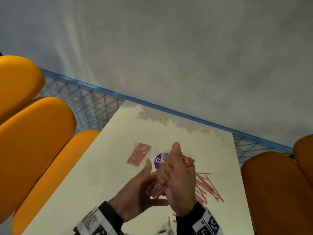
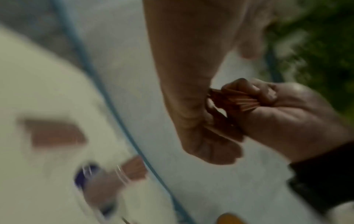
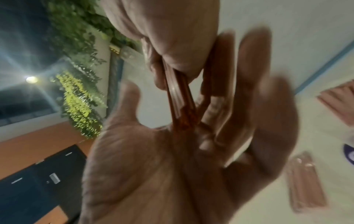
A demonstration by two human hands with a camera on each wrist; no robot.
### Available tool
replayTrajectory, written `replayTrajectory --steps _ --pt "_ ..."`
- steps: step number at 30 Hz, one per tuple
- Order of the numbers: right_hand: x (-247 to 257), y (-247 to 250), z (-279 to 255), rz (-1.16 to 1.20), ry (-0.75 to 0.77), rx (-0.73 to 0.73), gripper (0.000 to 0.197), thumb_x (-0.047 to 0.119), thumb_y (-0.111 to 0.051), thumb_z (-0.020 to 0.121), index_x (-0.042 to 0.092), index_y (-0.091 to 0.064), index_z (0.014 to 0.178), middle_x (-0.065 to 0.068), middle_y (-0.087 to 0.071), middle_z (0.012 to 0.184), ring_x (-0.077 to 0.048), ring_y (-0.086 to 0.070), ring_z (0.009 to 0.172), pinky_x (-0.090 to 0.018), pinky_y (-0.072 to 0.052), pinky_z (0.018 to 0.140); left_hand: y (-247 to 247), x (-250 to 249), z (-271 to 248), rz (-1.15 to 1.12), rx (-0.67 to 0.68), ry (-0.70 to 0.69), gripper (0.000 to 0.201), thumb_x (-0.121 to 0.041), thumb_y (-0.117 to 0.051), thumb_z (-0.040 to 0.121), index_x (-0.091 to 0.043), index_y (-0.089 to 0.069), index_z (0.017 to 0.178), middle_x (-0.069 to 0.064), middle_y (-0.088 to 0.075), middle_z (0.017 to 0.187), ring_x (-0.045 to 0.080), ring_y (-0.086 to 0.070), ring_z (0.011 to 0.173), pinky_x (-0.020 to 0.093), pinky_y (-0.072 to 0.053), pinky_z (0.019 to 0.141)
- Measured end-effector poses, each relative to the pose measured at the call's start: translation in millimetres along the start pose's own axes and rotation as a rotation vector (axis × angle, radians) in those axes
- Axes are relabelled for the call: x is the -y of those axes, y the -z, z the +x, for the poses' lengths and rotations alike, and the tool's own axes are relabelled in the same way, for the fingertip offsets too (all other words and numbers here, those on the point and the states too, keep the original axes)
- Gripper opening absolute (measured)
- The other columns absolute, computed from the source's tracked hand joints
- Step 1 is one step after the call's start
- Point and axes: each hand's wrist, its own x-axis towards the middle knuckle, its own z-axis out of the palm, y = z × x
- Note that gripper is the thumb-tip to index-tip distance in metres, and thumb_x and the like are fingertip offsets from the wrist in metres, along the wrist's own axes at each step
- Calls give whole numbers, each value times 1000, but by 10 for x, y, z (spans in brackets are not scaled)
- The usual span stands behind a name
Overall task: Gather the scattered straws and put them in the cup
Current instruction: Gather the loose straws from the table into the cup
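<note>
Over the cream bench (image 1: 110, 167), my right hand (image 1: 177, 182) gripped the straw bundle (image 1: 188, 161); my left hand (image 1: 133, 195) held its fingers (image 1: 147, 168) open. I reckoned squaring the ends on that palm would ease entry into the cup (image 1: 158, 160).

Probably a café terrace: orange padded seats (image 1: 33, 133) flank a cream table (image 1: 118, 167) beside blue railing (image 1: 84, 102).

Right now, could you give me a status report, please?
Right hand grips straw bundle; left hand open, against its lower end. Cup behind hands, partly hidden. Loose straws on table, right side.
</note>
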Motion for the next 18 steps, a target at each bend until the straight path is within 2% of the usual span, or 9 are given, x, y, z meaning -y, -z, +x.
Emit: replayTrajectory --steps 2,3,6,8,12,13,15,17,18 --pt "-87 115 11 -35 -45 39 64 48 -60 86 -5 -34 60 -19 -18 53 -22 -24 45 -33 -28 49 22 -40 -16 503 78 11 24 -42 -74 79 -19 -72 84 1 -69 81 16 -61 78 35 -48 78" --pt "-155 173 10 -114 -69 76 65 53 -60 84 -3 -39 59 -17 -28 51 -23 -34 44 -34 -36 49 46 -39 1 714 95 59 19 -35 -78 76 -20 -68 75 -4 -64 69 11 -58 67 30 -46 70" --pt "-233 374 13 -474 -66 163 52 59 -58 79 9 -62 63 -9 -68 64 -23 -65 61 -37 -54 73 49 -33 41 1128 -6 198 38 -41 -72 79 -16 -49 62 -7 -43 51 5 -41 46 23 -36 56" --pt "-217 521 69 -551 -3 97 44 53 -54 80 12 -68 76 -4 -73 74 -16 -69 71 -33 -56 77 51 35 68 1306 -149 212 46 -46 -64 83 -18 -42 55 -6 -40 49 8 -39 44 21 -32 52" --pt "-311 576 105 -807 -18 155 45 57 -41 89 23 -69 77 11 -72 77 -8 -68 76 -30 -56 80 18 280 181 1520 -240 146 35 -53 -47 84 -25 -43 63 -6 -43 63 14 -51 64 29 -37 60" --pt "-363 586 98 -917 -17 171 51 63 -34 86 26 -67 78 16 -69 75 -5 -66 73 -22 -54 75 13 319 224 1583 -252 139 31 -53 -44 83 -27 -43 68 -6 -45 68 17 -54 73 30 -39 62" --pt "-373 663 149 -1302 181 58 60 69 -16 86 32 -61 73 21 -62 65 -3 -55 53 -5 -36 56 -27 318 333 1674 -282 137 26 -52 -43 87 -28 -46 77 -3 -52 80 17 -55 81 29 -41 67" --pt "-280 700 236 -1494 235 -14 65 70 -6 89 34 -56 65 23 -53 53 -5 -38 38 -2 -17 47 -87 286 484 1738 -252 151 26 -47 -45 92 -24 -55 88 2 -61 93 15 -52 83 28 -41 70" --pt "-289 716 274 -1501 182 5 57 71 -11 89 34 -50 67 22 -49 55 -5 -40 42 -5 -20 46 -110 281 573 1741 -218 173 28 -45 -46 93 -21 -60 97 2 -65 101 14 -51 85 28 -43 74"
